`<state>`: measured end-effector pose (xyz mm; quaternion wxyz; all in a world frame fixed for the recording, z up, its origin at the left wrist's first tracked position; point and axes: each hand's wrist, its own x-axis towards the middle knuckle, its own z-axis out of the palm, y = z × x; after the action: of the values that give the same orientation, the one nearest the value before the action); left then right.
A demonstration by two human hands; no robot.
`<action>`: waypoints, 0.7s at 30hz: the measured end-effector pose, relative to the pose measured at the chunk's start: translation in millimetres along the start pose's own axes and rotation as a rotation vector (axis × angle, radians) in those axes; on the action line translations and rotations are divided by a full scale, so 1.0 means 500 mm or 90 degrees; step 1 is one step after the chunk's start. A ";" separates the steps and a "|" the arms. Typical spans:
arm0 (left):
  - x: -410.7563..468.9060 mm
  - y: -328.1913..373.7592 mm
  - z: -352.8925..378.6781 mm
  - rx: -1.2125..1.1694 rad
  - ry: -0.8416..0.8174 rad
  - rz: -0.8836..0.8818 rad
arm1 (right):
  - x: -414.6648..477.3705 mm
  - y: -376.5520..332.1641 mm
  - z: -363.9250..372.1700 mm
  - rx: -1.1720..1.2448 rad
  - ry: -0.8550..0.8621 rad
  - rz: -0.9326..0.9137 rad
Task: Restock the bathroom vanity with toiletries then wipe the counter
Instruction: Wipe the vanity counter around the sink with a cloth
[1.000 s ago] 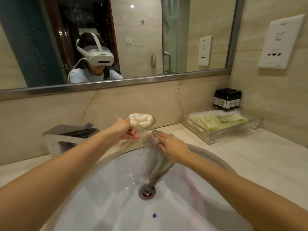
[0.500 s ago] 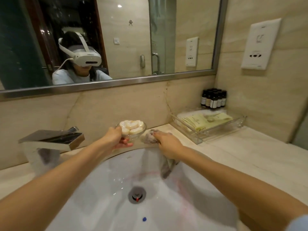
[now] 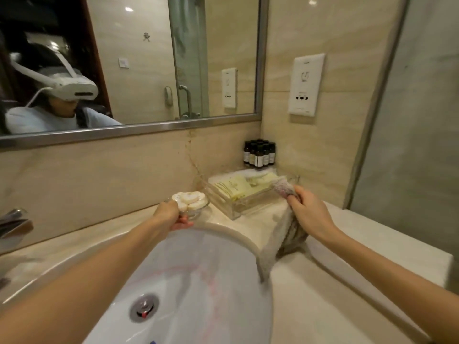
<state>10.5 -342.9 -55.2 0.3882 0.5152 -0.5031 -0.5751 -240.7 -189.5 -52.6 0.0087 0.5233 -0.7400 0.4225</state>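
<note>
1. I am watching through a single wide-angle camera worn on the person's head, looking forward and down over the beige marble counter [image 3: 347,306] and its white oval ceramic basin [image 3: 198,281].
2. It is sitting close, with both forearms reaching in from the bottom corners.
3. It is facing the steel-framed wall mirror [image 3: 139,130], which is reflecting the white headset [image 3: 74,90].

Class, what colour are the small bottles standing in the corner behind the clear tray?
The bottles are dark, near black, with pale labels; head view.
</note>
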 end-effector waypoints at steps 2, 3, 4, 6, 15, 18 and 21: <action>0.004 -0.001 0.013 -0.004 -0.005 0.002 | 0.031 0.055 -0.012 -0.115 0.022 0.018; 0.007 -0.002 0.018 -0.009 -0.006 0.002 | 0.048 0.080 -0.008 -0.173 0.002 0.030; 0.010 -0.004 0.021 -0.018 -0.003 0.000 | 0.064 0.101 0.001 -0.225 -0.034 0.055; 0.018 -0.007 0.026 -0.041 0.004 -0.012 | 0.087 0.125 0.029 -0.292 -0.100 0.130; -0.047 -0.072 -0.005 0.372 0.297 0.399 | 0.158 0.150 0.073 -0.240 -0.077 0.155; -0.060 -0.077 0.058 0.571 0.083 0.694 | 0.152 0.162 0.065 -0.203 -0.097 0.144; -0.038 -0.084 0.145 0.698 -0.054 0.771 | 0.149 0.164 0.060 -0.184 -0.112 0.134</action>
<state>-54.8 -303.3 -95.0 0.3049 0.2485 -0.9184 0.0429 -325.5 -257.9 -88.5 -0.0252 0.4710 -0.8415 0.2636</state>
